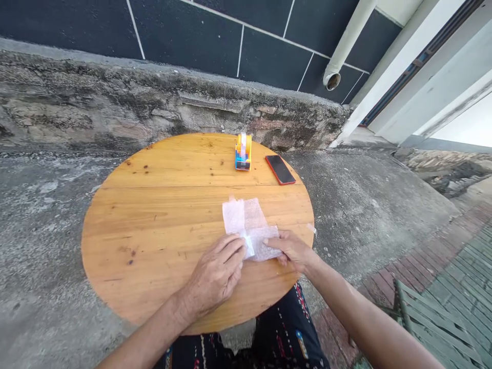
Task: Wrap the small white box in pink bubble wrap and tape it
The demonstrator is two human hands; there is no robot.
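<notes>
A sheet of translucent bubble wrap (255,212) lies partly folded near the front right of the round wooden table. On it is a small whitish, shiny piece (249,247), mostly covered by my fingers, so its kind is unclear. My left hand (221,266) lies at the wrap's left side, fingers close together and bent over its edge and that piece. At the right end of the wrap, my right hand (292,249) pinches the folded flap, with the thumb on top and the other fingers underneath.
A yellow and blue tape dispenser (243,152) stands at the back of the table (154,220). Right of it lies a red-edged phone (280,169). A strip of clear tape (312,228) sticks out from the right table edge. Behind runs a stone wall base (154,110).
</notes>
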